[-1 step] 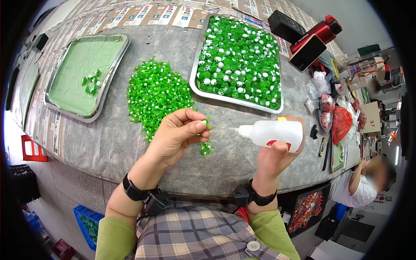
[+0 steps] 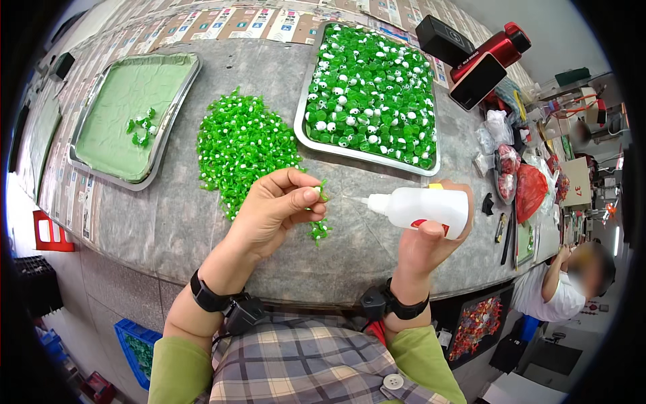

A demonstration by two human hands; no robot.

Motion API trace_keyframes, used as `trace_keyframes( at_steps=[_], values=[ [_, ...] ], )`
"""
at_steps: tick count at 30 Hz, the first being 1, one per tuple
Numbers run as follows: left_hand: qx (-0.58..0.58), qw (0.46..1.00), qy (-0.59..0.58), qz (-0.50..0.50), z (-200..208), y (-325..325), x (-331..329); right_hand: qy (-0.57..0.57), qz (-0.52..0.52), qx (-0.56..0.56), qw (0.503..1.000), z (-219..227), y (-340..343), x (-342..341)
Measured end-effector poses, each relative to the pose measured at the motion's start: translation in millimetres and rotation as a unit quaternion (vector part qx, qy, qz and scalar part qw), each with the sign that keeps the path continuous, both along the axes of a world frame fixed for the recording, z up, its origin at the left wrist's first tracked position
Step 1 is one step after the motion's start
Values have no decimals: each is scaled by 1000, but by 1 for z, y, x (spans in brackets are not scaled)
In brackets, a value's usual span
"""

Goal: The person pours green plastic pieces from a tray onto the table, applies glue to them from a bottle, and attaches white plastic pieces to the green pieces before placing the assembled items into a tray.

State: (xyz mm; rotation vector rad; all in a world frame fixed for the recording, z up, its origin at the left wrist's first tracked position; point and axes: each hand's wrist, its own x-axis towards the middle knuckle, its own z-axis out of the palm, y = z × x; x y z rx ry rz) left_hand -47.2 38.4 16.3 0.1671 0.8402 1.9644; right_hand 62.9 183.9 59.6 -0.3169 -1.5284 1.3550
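My left hand (image 2: 279, 205) pinches a small green plastic figure part (image 2: 323, 191) with a white spot, between thumb and forefinger. My right hand (image 2: 431, 246) is wrapped round a white squeeze bottle (image 2: 424, 207) with a red mark, tilted on its side. Its thin needle tip (image 2: 356, 199) points left at the green part, with a gap between them. Just below my left fingers, a few more green parts (image 2: 319, 231) lie on the table. Behind my left hand spreads a big heap of such green and white parts (image 2: 245, 141).
A metal tray (image 2: 370, 160) full of green and white eyed balls stands at the back right. At the left, a green-lined tray (image 2: 111, 114) holds several finished-looking green pieces (image 2: 142, 128). Phone (image 2: 478, 82), red flask (image 2: 494, 50) and plastic bags (image 2: 531, 192) lie rightward; a person (image 2: 558, 289) sits beyond.
The squeeze bottle in my right hand has shifted very slightly to the left. My left hand and the green part stay where they were.
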Motion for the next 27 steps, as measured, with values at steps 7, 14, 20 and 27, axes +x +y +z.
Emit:
trace_keyframes(
  at_steps=[7,14,20,27],
  values=[
    [-20,1000,7,-6,3,1,1,-34,-20,49,998,-2,-4,3],
    [-26,1000,9,-13,3,0,0,-51,-3,51,997,-1,-6,4],
    [-28,999,12,-16,4,1,0,-51,-1,65,997,-2,-4,4],
    [-35,999,11,-18,3,0,0,-50,-39,63,996,1,-6,1]
  ],
)
